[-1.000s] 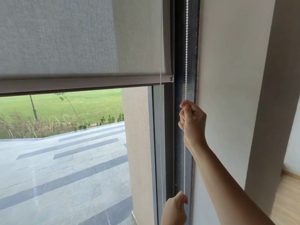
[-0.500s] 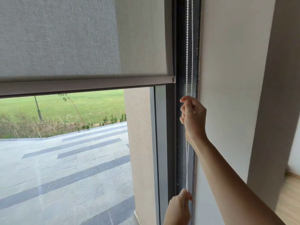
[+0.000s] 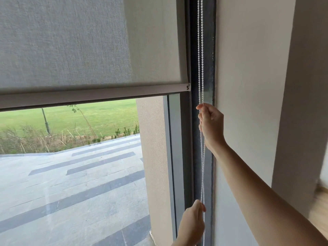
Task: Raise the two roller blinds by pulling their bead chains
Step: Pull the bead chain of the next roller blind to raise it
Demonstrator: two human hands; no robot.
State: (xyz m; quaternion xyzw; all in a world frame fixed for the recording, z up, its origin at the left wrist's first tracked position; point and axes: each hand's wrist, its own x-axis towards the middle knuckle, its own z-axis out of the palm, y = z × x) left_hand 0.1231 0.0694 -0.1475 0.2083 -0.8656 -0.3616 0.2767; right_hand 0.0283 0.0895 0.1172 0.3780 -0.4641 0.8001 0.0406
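A grey roller blind (image 3: 88, 41) covers the upper part of the window, and its bottom bar (image 3: 92, 94) hangs a little above mid-height. The white bead chain (image 3: 200, 50) runs down in two strands along the dark window frame right of the blind. My right hand (image 3: 211, 125) is closed around the chain just below the bar's right end. My left hand (image 3: 192, 226) pinches the same chain lower down, near the bottom edge of the view. Only one blind is in view.
A beige wall (image 3: 248, 86) stands directly right of the chain, with a pillar (image 3: 301, 103) further right. Wooden floor (image 3: 319, 210) shows at the lower right. Through the glass (image 3: 71, 192) lie paving and a lawn.
My right hand has shifted slightly upward along the chain. The left hand stays low on it. The second chain strand, earlier out over the glass, now hangs beside the first. The view has drifted slightly.
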